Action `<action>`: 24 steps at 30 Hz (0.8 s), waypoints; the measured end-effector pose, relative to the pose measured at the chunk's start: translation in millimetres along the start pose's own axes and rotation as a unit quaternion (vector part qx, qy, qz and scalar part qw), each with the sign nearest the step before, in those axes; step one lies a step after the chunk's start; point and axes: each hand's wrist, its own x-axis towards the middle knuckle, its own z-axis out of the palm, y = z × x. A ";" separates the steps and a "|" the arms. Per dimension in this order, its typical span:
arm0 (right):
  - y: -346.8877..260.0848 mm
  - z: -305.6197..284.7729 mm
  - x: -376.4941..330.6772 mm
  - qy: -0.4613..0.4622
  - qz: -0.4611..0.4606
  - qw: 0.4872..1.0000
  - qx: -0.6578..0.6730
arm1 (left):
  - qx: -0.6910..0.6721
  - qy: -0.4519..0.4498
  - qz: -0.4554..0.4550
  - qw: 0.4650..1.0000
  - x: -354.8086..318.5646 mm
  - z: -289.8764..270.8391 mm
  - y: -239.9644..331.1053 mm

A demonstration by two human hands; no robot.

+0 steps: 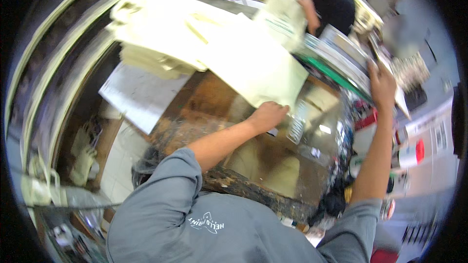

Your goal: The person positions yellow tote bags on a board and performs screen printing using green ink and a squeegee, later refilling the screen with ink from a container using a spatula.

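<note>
The left hand [268, 115] lies knuckles-up near the middle of the view, fingers curled down on the lower edge of a cream cloth sheet [253, 63]; it seems to pinch that edge, though the fingertips are hidden under the hand. The sheet spreads from the hand toward eleven o'clock, over a shiny, paint-stained worktable [214, 102]. At its far end, about ten o'clock, sits a stack of folded cream cloth [151, 34].

The right hand [381, 85] is raised at about two o'clock, fingers closed around the edge of a flat framed screen [341, 51] that runs toward twelve o'clock, with a green strip along its near side. Blur keeps me from telling how firm that grip is.

At one o'clock another person in a dark top [336, 5] holds a pale cloth bag [282, 14]. At three o'clock, just below the right forearm, stands a white can with a red cap [412, 155].
</note>
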 end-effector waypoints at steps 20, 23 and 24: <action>-13.8 -18.5 -15.0 0.010 -0.017 1.000 0.014 | -0.058 -0.194 0.004 0.979 55.3 83.5 202.2; -17.0 -17.8 -16.4 0.023 -0.012 1.000 0.009 | -0.068 -0.185 0.021 0.980 47.2 80.9 200.3; -15.2 -15.0 -16.6 0.033 -0.014 0.999 0.001 | -0.071 -0.188 0.028 0.979 46.9 82.4 199.7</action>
